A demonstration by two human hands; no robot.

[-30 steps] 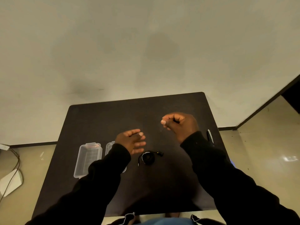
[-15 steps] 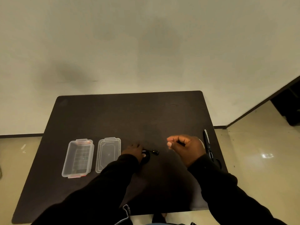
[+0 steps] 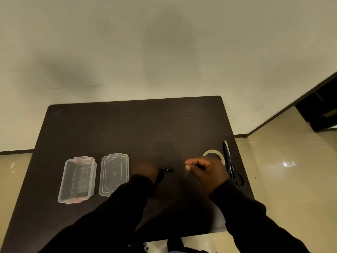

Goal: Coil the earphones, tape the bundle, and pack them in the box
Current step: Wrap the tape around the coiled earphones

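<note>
One dark table (image 3: 127, 128) holds one clear box (image 3: 77, 179), one lid (image 3: 114, 174), one tape roll (image 3: 213, 153), one scissors (image 3: 230, 164). Left hand (image 3: 145, 170) presses down on the coiled earphones (image 3: 166, 169); right hand (image 3: 206, 172) is loosely curled, fingertips pinched together.

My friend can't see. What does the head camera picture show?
Two hands work over a dark table: the left hand covers black earphones, the right hand is curled. An open clear box and its lid lie left; tape roll and scissors right.
</note>
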